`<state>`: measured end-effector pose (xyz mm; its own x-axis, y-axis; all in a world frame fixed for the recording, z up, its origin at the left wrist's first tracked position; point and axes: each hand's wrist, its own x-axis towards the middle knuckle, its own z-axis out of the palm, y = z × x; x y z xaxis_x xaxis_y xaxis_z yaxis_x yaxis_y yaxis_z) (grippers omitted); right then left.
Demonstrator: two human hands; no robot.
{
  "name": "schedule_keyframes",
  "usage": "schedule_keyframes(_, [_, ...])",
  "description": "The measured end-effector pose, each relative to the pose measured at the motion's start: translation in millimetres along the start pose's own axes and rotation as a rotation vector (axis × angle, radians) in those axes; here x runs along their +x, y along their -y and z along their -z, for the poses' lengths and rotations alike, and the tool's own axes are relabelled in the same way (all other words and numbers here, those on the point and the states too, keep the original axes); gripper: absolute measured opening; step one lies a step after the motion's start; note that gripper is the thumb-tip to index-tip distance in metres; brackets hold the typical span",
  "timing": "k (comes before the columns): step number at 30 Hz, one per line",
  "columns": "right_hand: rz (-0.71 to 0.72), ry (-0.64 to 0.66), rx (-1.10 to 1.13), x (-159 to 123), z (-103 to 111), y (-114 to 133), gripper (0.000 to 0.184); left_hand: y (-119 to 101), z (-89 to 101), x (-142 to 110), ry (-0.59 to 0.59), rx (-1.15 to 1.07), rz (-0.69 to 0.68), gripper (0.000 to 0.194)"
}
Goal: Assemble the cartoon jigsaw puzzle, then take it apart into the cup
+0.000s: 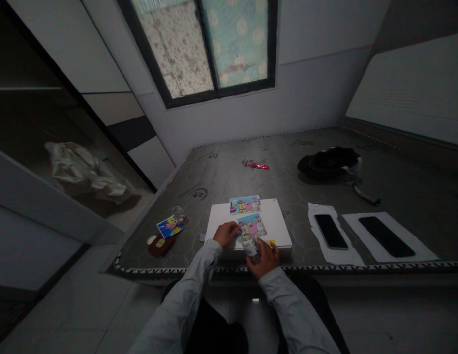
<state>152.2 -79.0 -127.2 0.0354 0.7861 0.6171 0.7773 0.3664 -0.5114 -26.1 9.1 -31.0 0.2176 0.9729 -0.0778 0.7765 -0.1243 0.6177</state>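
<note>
A small clear jar is held by my right hand, its fingers wrapped around it, over the front edge of a white box. Something lies in the jar's bottom, too small to name. My left hand is just left of the jar, fingertips pinched together over the box; what they hold, if anything, cannot be made out. Beneath and beyond the hands lies a colourful cartoon picture, and a matching cartoon card rests farther back on the box. A small yellow piece shows beside my right hand.
Left of the box are a blue cartoon card, a clear container and a brown case. Two phones lie on white paper to the right. Behind are a red packet and a black cap on the grey mat.
</note>
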Motion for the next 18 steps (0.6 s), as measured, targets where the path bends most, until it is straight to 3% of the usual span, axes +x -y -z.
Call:
schedule_keyframes(7, [0.018,-0.022,-0.016,0.2,-0.1,0.1,0.056,15.0,-2.4,-5.2,-0.100,-0.251,0.012,0.022])
schedule_keyframes(12, [0.014,-0.028,-0.004,1.5,2.4,2.8,0.055,24.0,7.0,-3.8,-0.167,-0.331,0.044,0.024])
schedule_keyframes(18, [0.015,-0.035,-0.018,1.0,2.5,3.2,0.055,35.0,16.3,0.8,-0.280,-0.241,0.061,0.021])
